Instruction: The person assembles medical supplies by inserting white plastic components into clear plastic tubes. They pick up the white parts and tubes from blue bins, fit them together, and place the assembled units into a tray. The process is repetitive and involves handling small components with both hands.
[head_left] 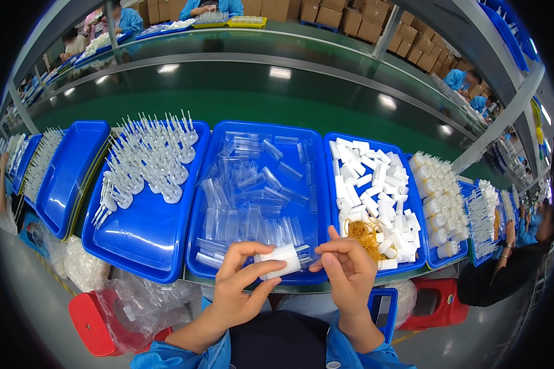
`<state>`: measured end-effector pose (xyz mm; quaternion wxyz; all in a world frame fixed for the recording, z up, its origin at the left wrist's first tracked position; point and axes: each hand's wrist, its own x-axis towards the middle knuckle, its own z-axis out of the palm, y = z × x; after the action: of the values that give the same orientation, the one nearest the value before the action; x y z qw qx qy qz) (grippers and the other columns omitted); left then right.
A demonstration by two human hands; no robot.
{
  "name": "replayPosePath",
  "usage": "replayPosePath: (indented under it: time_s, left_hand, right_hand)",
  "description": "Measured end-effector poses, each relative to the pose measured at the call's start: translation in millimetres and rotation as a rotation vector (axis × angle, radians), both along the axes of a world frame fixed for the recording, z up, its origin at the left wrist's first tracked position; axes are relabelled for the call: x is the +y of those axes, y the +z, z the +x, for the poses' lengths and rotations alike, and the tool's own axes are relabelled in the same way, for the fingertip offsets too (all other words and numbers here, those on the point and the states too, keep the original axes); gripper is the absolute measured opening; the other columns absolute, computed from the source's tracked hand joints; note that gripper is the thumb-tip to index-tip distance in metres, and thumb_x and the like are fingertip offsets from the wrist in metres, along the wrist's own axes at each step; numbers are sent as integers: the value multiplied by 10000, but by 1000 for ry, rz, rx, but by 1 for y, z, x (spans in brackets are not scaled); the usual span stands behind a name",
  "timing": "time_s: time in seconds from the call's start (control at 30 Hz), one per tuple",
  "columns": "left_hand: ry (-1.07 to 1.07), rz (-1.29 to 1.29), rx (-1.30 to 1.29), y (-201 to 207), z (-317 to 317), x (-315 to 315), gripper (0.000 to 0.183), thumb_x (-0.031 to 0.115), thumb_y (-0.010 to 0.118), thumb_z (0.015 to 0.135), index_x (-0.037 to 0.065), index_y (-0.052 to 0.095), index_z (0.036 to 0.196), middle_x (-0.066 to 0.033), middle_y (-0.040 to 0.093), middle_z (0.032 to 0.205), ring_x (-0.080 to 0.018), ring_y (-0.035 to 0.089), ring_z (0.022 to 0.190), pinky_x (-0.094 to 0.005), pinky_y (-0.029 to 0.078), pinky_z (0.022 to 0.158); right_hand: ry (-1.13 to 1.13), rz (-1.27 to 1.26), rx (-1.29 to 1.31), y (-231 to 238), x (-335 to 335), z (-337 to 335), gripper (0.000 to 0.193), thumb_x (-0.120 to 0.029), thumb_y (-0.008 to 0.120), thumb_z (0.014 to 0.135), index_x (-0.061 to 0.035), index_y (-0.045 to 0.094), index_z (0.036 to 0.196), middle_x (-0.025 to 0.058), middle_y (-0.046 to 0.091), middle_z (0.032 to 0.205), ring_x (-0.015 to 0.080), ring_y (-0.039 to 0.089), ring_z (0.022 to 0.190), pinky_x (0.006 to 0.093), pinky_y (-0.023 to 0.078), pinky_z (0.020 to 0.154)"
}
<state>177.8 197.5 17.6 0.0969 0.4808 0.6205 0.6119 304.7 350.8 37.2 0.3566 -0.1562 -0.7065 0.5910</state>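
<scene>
My left hand (242,284) grips a short white tube-like piece (283,261) between thumb and fingers. Thin pale tips stick out of that piece's right end; what they belong to is too small to tell. Close to these tips is my right hand (351,270), its fingers apart and partly curled, with nothing visible held in it. Both hands are over the front edge of a blue tray (319,184) of clear plastic sleeves (252,224). Right of it, another blue tray (417,212) holds white blocks (366,175) and a heap of tan rubber bands (364,238).
On the left, a blue tray (135,246) carries white thin-stemmed parts (151,160). Bundled white parts (437,197) fill a tray farther right. A green conveyor belt (258,92) runs behind. Red stools (95,323) and plastic bags (141,307) are below; co-workers sit around.
</scene>
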Motion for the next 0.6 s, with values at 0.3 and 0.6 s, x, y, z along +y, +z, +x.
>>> replayPosePath:
  time_s: [0.3,0.6]
  left_hand:
    - [33,78,-113,-3,9,6,429,-90,732,761,-46,586,1161,-182,511,1188,-261,599,1118,-305,569,835]
    - [314,159,475,-10,7,22,613,16,825,723,-17,509,1247,-214,633,1152,-312,654,1031,-310,574,709]
  right_hand:
    - [-124,36,8,-13,-7,-4,312,-20,657,856,26,541,1142,150,666,1002,175,658,851,466,302,1133]
    - [-336,495,-217,-4,-33,-26,886,-334,871,578,-15,499,1316,106,427,1045,283,424,1021,445,292,930]
